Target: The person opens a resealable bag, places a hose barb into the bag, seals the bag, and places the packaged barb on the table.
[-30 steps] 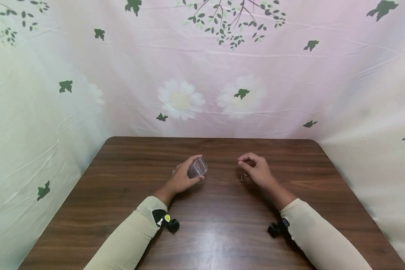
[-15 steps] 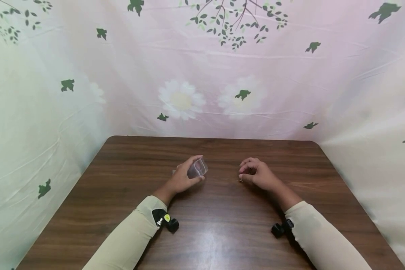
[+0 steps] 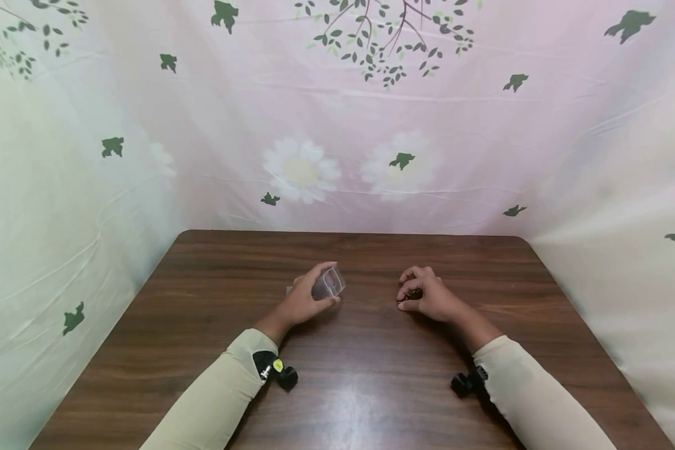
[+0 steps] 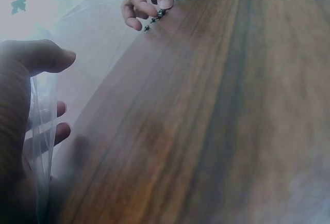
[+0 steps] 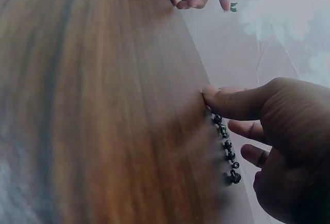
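My left hand point(image 3: 304, 300) grips a clear plastic box point(image 3: 329, 283) between thumb and fingers, tilted with one end turned to the right. In the left wrist view the box's clear wall point(image 4: 44, 131) shows beside the fingers. My right hand point(image 3: 430, 297) is low over the table, thumb and index fingertips pinched together at a tiny metal, screw-like piece, mostly hidden by the fingertips. Under that hand lie several small dark metal screw-like pieces point(image 5: 228, 152) in a loose cluster. In the left wrist view they show around the right fingertips point(image 4: 165, 2).
The brown wood-grain table point(image 3: 343, 375) runs back to a printed cloth point(image 3: 349, 112) hanging behind and at both sides. A small clear edge point(image 3: 289, 289) shows left of the left hand. Both wrists carry black cameras.
My right hand has come down over the small metal pieces, and its thumb and index finger have closed together. The left hand and the box have stayed put.
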The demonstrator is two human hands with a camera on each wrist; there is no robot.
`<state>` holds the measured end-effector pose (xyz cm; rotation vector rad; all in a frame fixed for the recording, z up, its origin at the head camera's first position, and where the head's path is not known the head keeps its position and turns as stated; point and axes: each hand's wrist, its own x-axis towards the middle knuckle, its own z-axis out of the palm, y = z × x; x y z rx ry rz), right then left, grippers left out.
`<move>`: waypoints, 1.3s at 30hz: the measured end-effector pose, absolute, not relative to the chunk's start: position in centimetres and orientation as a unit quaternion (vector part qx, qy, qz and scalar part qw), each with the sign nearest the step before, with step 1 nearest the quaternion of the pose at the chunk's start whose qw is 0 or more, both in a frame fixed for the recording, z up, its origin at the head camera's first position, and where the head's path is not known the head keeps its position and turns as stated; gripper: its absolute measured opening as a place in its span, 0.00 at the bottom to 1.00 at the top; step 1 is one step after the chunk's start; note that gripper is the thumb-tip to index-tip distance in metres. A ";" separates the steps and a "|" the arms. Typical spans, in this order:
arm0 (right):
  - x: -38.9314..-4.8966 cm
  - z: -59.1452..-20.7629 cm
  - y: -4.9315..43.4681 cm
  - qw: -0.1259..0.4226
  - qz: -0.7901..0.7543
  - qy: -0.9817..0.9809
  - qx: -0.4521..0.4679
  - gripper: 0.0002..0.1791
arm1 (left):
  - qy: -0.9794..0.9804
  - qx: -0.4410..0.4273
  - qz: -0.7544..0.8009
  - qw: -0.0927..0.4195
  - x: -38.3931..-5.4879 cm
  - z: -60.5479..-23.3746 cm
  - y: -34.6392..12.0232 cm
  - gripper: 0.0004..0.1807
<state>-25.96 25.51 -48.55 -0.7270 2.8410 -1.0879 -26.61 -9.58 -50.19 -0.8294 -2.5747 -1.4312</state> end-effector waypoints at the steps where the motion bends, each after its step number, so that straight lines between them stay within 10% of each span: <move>1: -25.9 -48.5 25.5 0.007 -0.343 0.910 -0.233 0.06 | -0.841 -0.271 -0.467 0.042 -26.6 -50.2 -9.6 0.44; 19: -25.5 -48.3 25.0 0.012 -0.348 0.904 -0.249 0.08 | -0.845 -0.275 -0.457 0.037 -26.7 -50.6 -9.8 0.45; 39: -26.0 -49.1 20.0 -0.111 -0.435 0.860 -0.244 0.03 | -0.847 -0.259 -0.463 0.017 -26.4 -50.4 -9.9 0.45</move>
